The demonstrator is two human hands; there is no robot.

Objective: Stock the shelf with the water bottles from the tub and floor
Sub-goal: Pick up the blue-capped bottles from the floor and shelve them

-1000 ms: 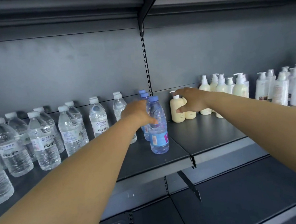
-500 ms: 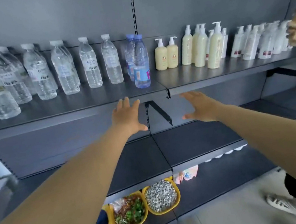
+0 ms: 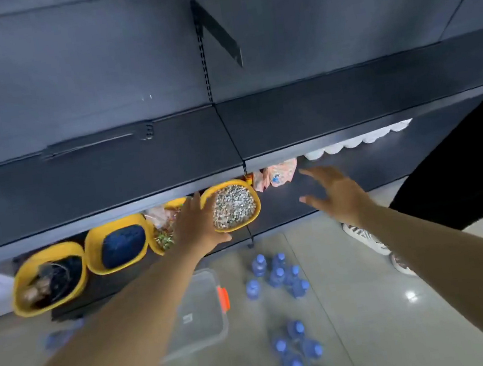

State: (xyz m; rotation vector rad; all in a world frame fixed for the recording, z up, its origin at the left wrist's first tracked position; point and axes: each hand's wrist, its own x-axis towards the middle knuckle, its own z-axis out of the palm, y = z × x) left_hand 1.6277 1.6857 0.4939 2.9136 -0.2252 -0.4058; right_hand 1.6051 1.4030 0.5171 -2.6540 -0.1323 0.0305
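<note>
**Both hands held out bare above the bottles on the floor**

The left hand (image 3: pixel 198 222) and right hand (image 3: pixel 335 190) reach forward with fingers spread and straight, well apart from each other, holding nothing. In the head view the left hand lies in front of the lowest shelf's front edge, overlapping a yellow basket of pale pellets (image 3: pixel 232 205); whether it touches the basket cannot be told. The right hand hangs in front of the same shelf's right half.

The water bottles (image 3: pixel 274 275), blue-capped, stand on the tiled floor (image 3: pixel 377 334) in two clusters: one near the shelf's foot, a second cluster (image 3: pixel 297 346) closer to the person. A clear plastic tub (image 3: pixel 201 308) with an orange latch sits on the floor just left of the first cluster; its contents are blurred.

The dark shelf (image 3: pixel 104 176) above the baskets is bare along its front edge. More yellow baskets (image 3: pixel 50 277) line the lowest shelf's left part. Another person's striped shoe (image 3: pixel 364 237) stands on the floor at the right.
</note>
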